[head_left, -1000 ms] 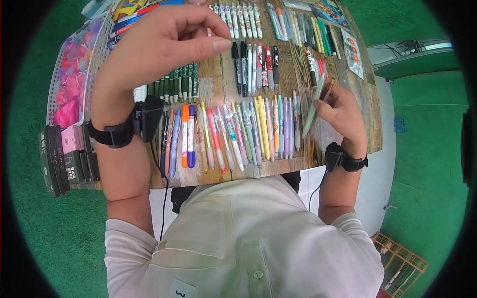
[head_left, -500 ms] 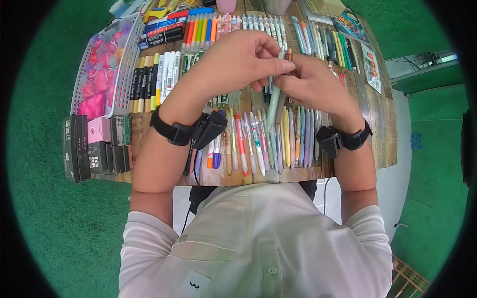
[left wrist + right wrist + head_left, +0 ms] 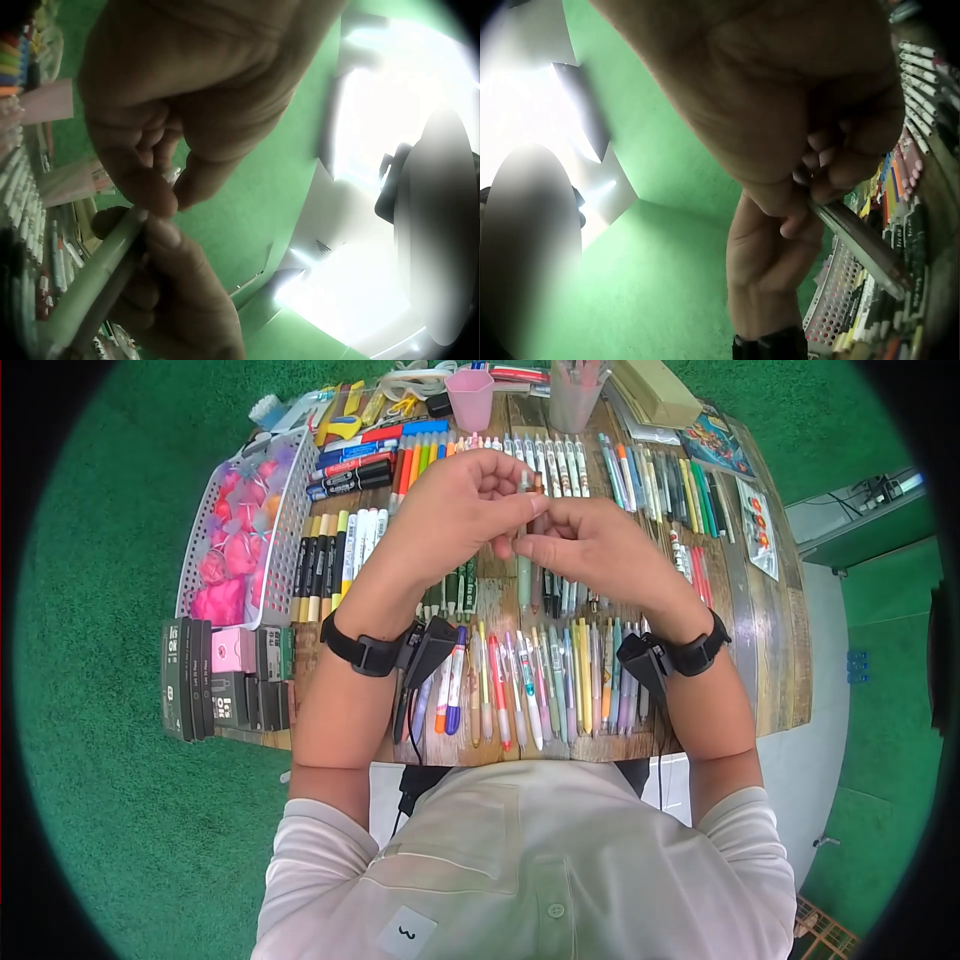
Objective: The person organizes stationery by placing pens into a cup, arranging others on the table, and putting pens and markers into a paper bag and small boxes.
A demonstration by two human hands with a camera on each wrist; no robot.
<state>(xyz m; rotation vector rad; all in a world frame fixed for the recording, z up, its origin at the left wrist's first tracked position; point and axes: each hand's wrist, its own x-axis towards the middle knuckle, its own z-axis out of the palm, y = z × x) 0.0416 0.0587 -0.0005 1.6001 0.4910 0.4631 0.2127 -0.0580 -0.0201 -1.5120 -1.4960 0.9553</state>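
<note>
In front of me both hands meet over the pen rows. My right hand (image 3: 605, 550) grips two pens side by side, a pale green pen (image 3: 524, 585) and a brownish pen (image 3: 536, 590), their lower ends pointing toward my body. The thumb and forefinger of my left hand (image 3: 465, 505) pinch the green pen near its upper end. In the left wrist view, the left fingertips (image 3: 161, 201) come right up against the right thumb. The right wrist view shows the pens' long barrels (image 3: 862, 247) sticking out below the right hand, whose fingers hide their upper parts.
Rows of pens (image 3: 520, 690) lie along the near edge, with more rows of pens and markers (image 3: 560, 465) behind. A white basket (image 3: 270, 555) of pink items and dark boxes (image 3: 187, 680) stand at left. A pink cup (image 3: 469, 400) and clear cup (image 3: 575, 400) are at the back.
My right hand has brought the two pens leftward from the table's right side. The left hand, apart and without a pen a second ago, has met it and pinches the green pen's end.
</note>
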